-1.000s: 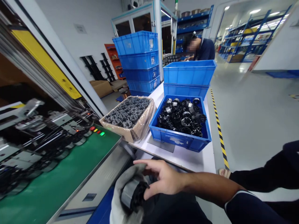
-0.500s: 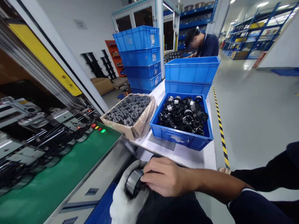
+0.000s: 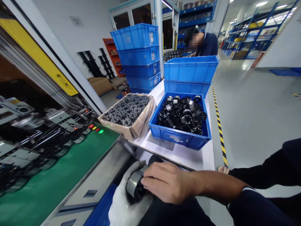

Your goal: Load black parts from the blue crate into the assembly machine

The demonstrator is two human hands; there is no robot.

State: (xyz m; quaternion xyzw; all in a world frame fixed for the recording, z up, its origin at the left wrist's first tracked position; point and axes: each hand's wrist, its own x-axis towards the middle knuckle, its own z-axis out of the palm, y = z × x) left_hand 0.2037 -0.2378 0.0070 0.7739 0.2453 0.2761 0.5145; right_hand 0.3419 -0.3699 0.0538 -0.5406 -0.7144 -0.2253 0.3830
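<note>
My left hand (image 3: 125,204), in a white glove, cups a round black and silver metal part (image 3: 134,188) at the bottom centre. My bare right hand (image 3: 168,182) lies over the part from the right, fingers curled on its black side. Both hands sit just in front of the white table's (image 3: 188,157) near edge. On that table a blue bin (image 3: 180,136) holds several similar black ring parts (image 3: 182,114). Beside it a plastic-lined cardboard box (image 3: 131,130) holds several grey round parts (image 3: 128,110) in rows.
A machine with a green deck (image 3: 58,175), clamps and indicator lights (image 3: 95,128) fills the left. Stacked blue crates (image 3: 138,56) and two more blue bins (image 3: 190,70) stand behind. A co-worker (image 3: 204,44) bends over a far bench. Hazard tape (image 3: 218,125) lines the floor.
My right hand went from spread fingers above the part to closed on it. The gloved left hand has wrapped tighter round the part. The view shifted slightly.
</note>
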